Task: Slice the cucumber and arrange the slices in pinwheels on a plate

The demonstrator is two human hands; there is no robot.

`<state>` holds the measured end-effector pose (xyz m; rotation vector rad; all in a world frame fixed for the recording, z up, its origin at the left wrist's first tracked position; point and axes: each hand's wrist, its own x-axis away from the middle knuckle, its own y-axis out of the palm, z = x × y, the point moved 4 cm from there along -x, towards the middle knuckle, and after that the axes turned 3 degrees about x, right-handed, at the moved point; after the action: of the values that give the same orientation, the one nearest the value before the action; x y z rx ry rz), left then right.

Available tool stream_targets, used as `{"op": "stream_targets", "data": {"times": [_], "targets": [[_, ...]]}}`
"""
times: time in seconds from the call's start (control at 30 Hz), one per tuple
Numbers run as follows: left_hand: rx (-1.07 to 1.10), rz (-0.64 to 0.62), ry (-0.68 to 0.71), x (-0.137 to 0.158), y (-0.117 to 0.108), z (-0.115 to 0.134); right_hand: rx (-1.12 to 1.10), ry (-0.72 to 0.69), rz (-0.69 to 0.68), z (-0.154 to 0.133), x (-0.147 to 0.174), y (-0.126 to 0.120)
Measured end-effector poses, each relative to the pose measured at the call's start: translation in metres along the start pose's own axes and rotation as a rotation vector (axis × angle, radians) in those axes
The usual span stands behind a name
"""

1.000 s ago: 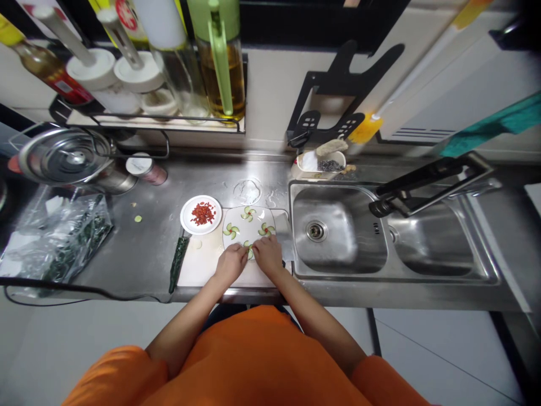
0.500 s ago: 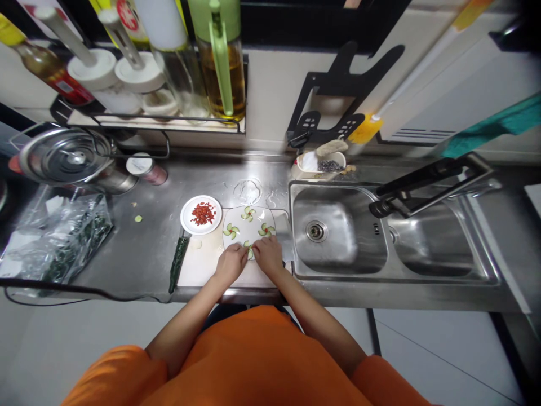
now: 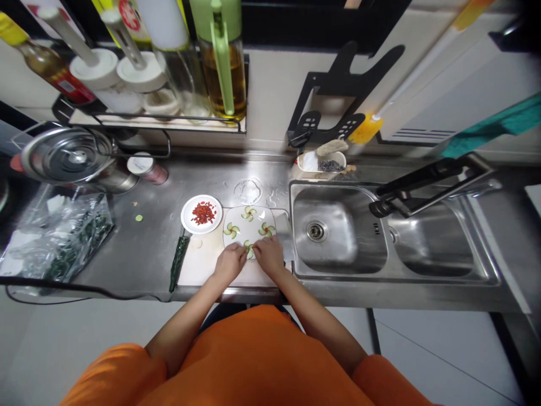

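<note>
On a white cutting board [image 3: 196,273] stands a white plate [image 3: 248,228] bearing several pinwheels of thin green cucumber slices [image 3: 249,213], some with red centres. At its near edge, my left hand [image 3: 229,264] and my right hand [image 3: 269,258] are closed from either side on the nearest pinwheel, fingertips pinched at its cucumber slices [image 3: 249,250]. The fingers partly hide these slices. Left of the plate is a white dish [image 3: 203,228] of small red berries, perhaps goji. A dark green cucumber piece [image 3: 178,262] lies by the board, and a knife blade [image 3: 285,238] lies at its right.
A double steel sink [image 3: 342,248] with a black faucet [image 3: 406,192] is on the right. Left are a clear bag of greens [image 3: 80,242], a lidded steel pot [image 3: 71,158] and a small jar [image 3: 147,168]. Bottles fill the shelf [image 3: 169,123] above. A cable [image 3: 84,288] crosses the front left.
Both hands stay at the nearest pinwheel; the left hand has shifted very slightly. The plate's arrangement looks the same.
</note>
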<state>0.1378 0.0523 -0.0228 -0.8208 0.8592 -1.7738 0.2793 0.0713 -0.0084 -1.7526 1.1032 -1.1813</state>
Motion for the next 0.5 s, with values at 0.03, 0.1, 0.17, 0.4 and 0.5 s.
{"op": "stream_targets", "data": {"times": [0.03, 0.1, 0.17, 0.4, 0.5], "targets": [[-0.004, 0.000, 0.000, 0.000, 0.000, 0.000, -0.001, 0.000, -0.001, 0.000, 0.000, 0.000], [-0.004, 0.003, 0.001, 0.000, 0.000, 0.000, -0.003, -0.003, 0.003, 0.000, 0.000, 0.000], [0.002, 0.003, 0.002, 0.000, -0.001, 0.001, -0.004, -0.016, 0.013, -0.002, 0.000, -0.001], [0.021, -0.023, -0.013, 0.000, -0.004, 0.004, 0.020, -0.112, 0.028, -0.012, 0.000, -0.001], [0.039, -0.028, -0.027, 0.000, -0.004, 0.002, 0.034, -0.128, 0.035, -0.015, 0.000, -0.001]]}}
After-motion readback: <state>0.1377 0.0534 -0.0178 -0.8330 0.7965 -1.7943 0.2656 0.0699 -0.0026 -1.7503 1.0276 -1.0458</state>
